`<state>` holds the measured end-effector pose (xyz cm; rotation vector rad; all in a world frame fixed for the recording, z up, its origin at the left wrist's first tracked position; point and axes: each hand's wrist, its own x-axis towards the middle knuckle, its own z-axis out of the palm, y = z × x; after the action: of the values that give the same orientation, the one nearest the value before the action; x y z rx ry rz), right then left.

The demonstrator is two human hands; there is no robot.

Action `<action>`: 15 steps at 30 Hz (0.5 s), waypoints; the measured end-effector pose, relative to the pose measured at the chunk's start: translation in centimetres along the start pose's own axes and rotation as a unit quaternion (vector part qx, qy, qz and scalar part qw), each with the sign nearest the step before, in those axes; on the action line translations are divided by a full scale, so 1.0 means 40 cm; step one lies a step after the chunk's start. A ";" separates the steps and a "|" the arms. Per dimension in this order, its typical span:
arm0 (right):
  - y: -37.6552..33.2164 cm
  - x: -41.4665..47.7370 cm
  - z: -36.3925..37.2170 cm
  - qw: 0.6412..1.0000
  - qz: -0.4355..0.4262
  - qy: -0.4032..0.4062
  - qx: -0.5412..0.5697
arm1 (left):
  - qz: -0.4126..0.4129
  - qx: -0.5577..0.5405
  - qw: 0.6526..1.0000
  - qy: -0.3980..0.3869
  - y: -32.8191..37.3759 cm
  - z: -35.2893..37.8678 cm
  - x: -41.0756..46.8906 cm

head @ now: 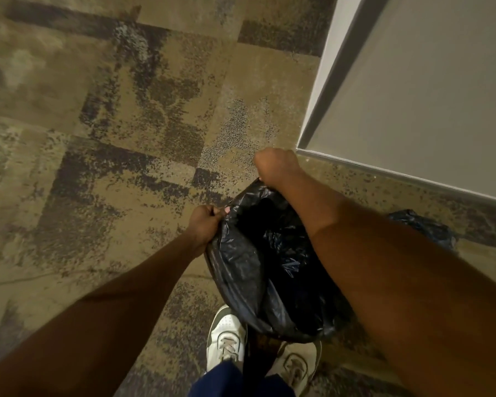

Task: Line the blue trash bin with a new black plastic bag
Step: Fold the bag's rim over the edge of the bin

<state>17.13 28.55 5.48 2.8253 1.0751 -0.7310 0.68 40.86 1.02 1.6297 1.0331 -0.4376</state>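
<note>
A black plastic bag (258,270) hangs open in a round bin on the carpet just in front of my feet. The bag covers the bin's rim all round, so the bin's blue body is hidden. My left hand (204,224) pinches the bag's edge at the left side of the opening. My right hand (275,167) is curled into a fist and grips the bag's edge at the far side. My right forearm crosses over the right part of the opening.
A grey wall corner with a pale baseboard (321,96) stands close at the right. Another dark plastic bag (424,224) lies on the carpet behind my right arm. My white shoes (226,339) stand right against the bin. Patterned carpet (112,138) stretches left and ahead.
</note>
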 end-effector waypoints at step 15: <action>0.141 -0.482 0.225 0.812 0.419 0.260 0.313 | -0.123 -0.362 0.911 -0.156 -0.259 -0.005 -0.191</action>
<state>4.42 10.57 5.16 3.6100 -0.6441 -0.2150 -11.90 38.17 0.55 0.7435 0.9950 -0.3987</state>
